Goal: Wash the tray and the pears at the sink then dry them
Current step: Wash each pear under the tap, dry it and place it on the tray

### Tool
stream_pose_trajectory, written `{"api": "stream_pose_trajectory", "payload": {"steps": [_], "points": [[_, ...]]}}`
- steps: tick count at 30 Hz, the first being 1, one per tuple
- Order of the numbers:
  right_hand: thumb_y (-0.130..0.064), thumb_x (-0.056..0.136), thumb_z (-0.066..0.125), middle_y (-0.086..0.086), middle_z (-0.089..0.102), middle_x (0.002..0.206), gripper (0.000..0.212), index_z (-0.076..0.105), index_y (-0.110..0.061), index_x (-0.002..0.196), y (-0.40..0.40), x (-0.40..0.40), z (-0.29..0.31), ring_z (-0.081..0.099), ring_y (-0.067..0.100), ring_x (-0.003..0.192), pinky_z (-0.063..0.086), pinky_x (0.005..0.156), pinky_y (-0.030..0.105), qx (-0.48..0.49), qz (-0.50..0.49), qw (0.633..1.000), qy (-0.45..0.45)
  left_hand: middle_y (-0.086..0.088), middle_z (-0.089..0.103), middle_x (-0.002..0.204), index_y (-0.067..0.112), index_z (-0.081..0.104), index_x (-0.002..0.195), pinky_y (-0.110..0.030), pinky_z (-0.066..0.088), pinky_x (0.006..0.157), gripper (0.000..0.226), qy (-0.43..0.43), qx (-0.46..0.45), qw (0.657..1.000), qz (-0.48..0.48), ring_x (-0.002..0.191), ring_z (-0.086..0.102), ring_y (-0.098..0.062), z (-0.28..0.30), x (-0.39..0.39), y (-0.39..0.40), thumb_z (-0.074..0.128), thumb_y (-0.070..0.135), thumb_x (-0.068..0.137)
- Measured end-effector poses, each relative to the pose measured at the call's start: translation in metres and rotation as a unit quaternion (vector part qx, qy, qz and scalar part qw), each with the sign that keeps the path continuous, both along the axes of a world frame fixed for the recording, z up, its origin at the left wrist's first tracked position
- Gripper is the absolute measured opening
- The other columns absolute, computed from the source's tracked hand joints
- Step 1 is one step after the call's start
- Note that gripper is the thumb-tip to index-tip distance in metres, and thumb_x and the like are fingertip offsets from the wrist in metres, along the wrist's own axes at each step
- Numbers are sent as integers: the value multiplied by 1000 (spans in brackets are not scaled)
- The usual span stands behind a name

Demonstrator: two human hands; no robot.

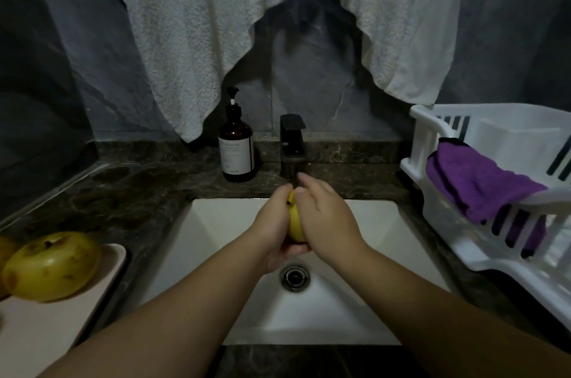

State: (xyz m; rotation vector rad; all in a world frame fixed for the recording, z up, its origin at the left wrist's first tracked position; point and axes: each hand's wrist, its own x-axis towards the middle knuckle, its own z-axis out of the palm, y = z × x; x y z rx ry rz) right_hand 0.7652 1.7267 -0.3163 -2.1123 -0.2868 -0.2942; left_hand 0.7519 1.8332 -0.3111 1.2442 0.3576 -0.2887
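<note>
Both hands, left hand (275,223) and right hand (324,217), are clasping one pear (295,223) under the tap (292,146), rubbing it; next, likely the pear at nine o'clock (52,266).

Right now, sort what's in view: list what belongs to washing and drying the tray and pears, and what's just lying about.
Job:
pear in both hands
left hand
right hand
pear on the tray
tray
sink
faucet
purple cloth

Lying about:
soap bottle
white towel
white rack
</note>
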Motion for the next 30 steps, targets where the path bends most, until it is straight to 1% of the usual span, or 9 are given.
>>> {"api": "stream_pose_trajectory", "payload": {"steps": [1, 4, 6, 9, 13, 17, 22, 27, 30], "points": [[-45, 99, 40, -10, 59, 139, 43, 64, -36, 134, -1, 1, 0, 54, 11, 123, 38, 93, 27, -18, 2, 999, -32, -12, 76, 114, 27, 69, 122, -34, 59, 58, 47, -7, 4, 1000, -9, 94, 75, -26, -1, 0, -2, 49, 62, 98], [-42, 102, 49, -3, 69, 113, 24, 71, -32, 100, -8, 15, 8, 62, 15, 99, 42, 77, 29, 163, 0, 977, 137, -13, 73, 115, 26, 64, 122, -37, 61, 60, 46, -19, 19, 1000, 10, 93, 74, -27, 0, -1, -2, 52, 63, 98], [-51, 103, 40, -4, 62, 112, 32, 64, -31, 107, -3, 7, 5, 57, 13, 96, 38, 78, 30, 134, -7, 984, 119, -14, 75, 108, 22, 63, 123, -38, 62, 56, 48, -2, -46, 998, 31, 83, 76, -27, 3, -1, 1, 52, 61, 99], [-47, 95, 38, -13, 57, 119, 41, 67, -34, 121, 8, -4, -3, 51, 7, 106, 40, 87, 28, -10, -27, 996, -81, -8, 78, 93, 20, 70, 114, -30, 58, 51, 44, -6, -87, 996, -5, 74, 78, -21, 2, -5, -4, 50, 57, 101], [-42, 100, 46, -2, 65, 118, 28, 69, -32, 113, -4, 12, 5, 59, 15, 100, 43, 77, 30, 142, -28, 985, 98, -14, 75, 114, 21, 64, 124, -40, 64, 62, 52, -8, -85, 996, 15, 96, 76, -28, 0, -5, -9, 50, 64, 101], [-52, 90, 52, -9, 57, 120, 33, 65, -39, 117, 2, 4, -4, 54, 11, 106, 45, 87, 31, -4, -20, 998, -61, -16, 76, 118, 14, 62, 135, -37, 63, 66, 65, -4, -170, 985, -22, 100, 77, -28, 2, -4, -8, 45, 66, 101], [-32, 99, 57, 15, 71, 111, 32, 78, -32, 75, -23, 15, 19, 65, 37, 110, 51, 100, 55, 305, 53, 933, 182, -22, 74, 113, 23, 65, 135, -41, 65, 60, 59, -4, -136, 985, -102, 90, 77, -39, 3, -5, -2, 65, 62, 90], [-37, 99, 53, -12, 57, 108, 16, 69, -43, 97, -8, 8, 6, 55, 12, 102, 43, 78, 28, 36, -6, 999, -14, -17, 75, 115, 14, 61, 140, -36, 63, 60, 64, -8, -151, 984, -91, 90, 78, -29, -1, -3, -8, 60, 61, 96], [-37, 96, 58, -7, 65, 109, 12, 70, -35, 97, -12, 11, 10, 60, 14, 101, 50, 85, 33, 92, 17, 995, -18, -19, 75, 111, 9, 63, 134, -42, 66, 67, 75, 5, -124, 985, -121, 90, 77, -33, -3, -1, 2, 67, 65, 85]]}}
